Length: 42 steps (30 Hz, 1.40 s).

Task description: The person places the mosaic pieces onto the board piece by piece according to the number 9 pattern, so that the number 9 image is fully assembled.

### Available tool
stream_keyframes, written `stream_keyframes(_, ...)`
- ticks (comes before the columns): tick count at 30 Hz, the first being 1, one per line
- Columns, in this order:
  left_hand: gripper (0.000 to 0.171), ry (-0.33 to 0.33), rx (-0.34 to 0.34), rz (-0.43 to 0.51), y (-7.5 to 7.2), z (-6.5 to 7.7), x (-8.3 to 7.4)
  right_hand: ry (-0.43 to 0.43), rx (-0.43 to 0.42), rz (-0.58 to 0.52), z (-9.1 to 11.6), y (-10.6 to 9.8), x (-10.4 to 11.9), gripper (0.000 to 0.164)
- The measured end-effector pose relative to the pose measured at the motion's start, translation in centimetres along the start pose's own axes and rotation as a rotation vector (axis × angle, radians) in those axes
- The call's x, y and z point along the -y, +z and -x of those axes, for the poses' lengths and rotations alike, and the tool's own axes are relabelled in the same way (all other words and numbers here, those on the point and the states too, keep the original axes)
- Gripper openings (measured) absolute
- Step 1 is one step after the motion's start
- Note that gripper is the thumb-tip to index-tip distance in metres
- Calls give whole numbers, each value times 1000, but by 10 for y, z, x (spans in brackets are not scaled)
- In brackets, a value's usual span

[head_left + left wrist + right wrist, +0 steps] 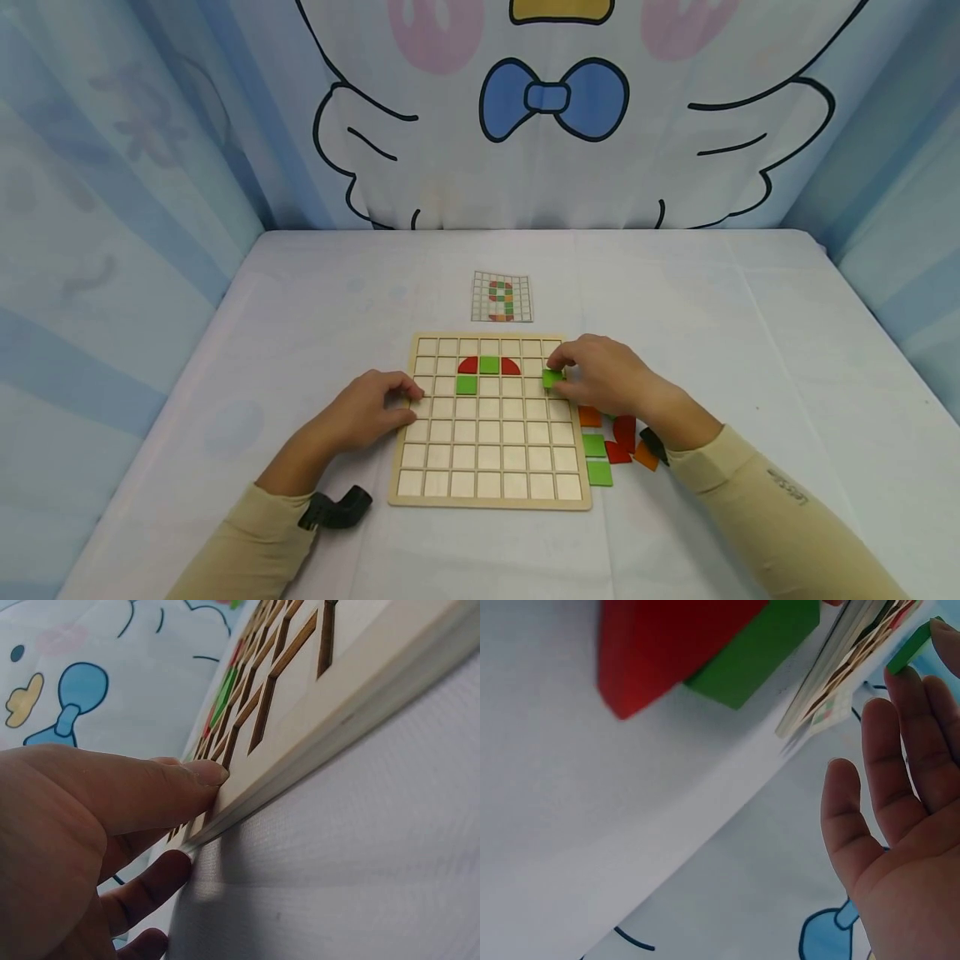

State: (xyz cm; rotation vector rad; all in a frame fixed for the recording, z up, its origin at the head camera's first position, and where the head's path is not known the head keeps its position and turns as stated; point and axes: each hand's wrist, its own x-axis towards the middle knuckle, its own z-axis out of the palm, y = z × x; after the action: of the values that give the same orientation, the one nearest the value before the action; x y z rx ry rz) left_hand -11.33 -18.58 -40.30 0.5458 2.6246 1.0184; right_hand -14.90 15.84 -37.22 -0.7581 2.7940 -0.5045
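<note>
A wooden grid board [491, 502] lies on the table. In its upper part sit a red quarter-round tile [468, 365], a green square tile [489, 365], another red quarter-round tile [510, 366] and, one row lower, a second green square tile [467, 385]. My left hand [365, 410] rests its thumb [202, 774] and fingertips on the board's left rim. Between thumb and fingers, my right hand [611, 375] pinches a green square tile [551, 378] over the board's right side. The same tile [910, 649] shows edge-on in the right wrist view.
Loose tiles lie right of the board: green squares [599, 473], orange pieces [590, 417] and red pieces [624, 433], partly under my right forearm. Behind the board is a small pattern card [502, 297] with a coloured grid. A printed curtain [555, 183] hangs beyond the table's far edge.
</note>
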Motion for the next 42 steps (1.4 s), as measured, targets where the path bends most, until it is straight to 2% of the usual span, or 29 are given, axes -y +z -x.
stream_keyframes(21, 12, -2, -4, -5, 1, 1, 2, -71, 1, 40, -13, 5, 21, 25)
stream_keyframes(42, 12, 18, -6, 2, 1, 1, 3, -145, 16, 70, -22, 13, 32, 18)
